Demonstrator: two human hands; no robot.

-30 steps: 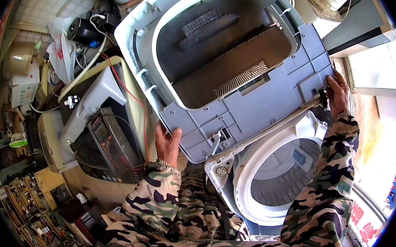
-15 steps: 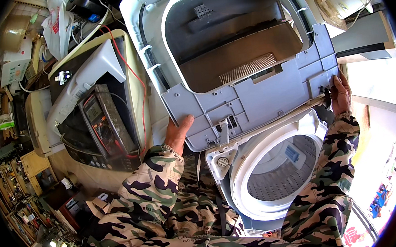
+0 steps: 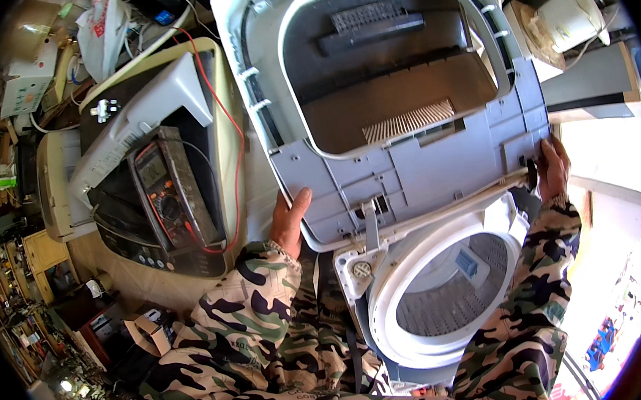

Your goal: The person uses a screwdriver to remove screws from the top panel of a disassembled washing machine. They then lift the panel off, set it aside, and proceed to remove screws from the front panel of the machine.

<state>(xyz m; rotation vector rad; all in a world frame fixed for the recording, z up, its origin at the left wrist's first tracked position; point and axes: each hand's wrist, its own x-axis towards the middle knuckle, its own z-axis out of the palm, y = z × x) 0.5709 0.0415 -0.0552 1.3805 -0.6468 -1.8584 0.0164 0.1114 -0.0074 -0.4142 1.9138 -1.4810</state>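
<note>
Both hands grip an upturned grey plastic washing machine top panel (image 3: 439,163): my left hand (image 3: 289,222) at its lower left corner, thumb on the ribbed face, and my right hand (image 3: 553,168) at its lower right edge, fingers partly hidden. The panel has a large oval opening with a dark tinted lid in it. Below it stands the white washing machine (image 3: 389,331), its perforated tub (image 3: 432,304) exposed. A cable bundle runs along the panel's lower edge toward a dark part beside my right hand.
At left lies a cream machine top (image 3: 213,57) bearing a grey plastic strip (image 3: 138,117), a multimeter (image 3: 168,198) and a red lead (image 3: 235,131). Cluttered shelves (image 3: 5,304) fill the far left. Small white appliances (image 3: 571,18) sit upper right, beside a bright opening at right.
The panel and my hands have shifted rightward in the view since a second ago, rising and then dropping slightly. Both hands keep their grip.
</note>
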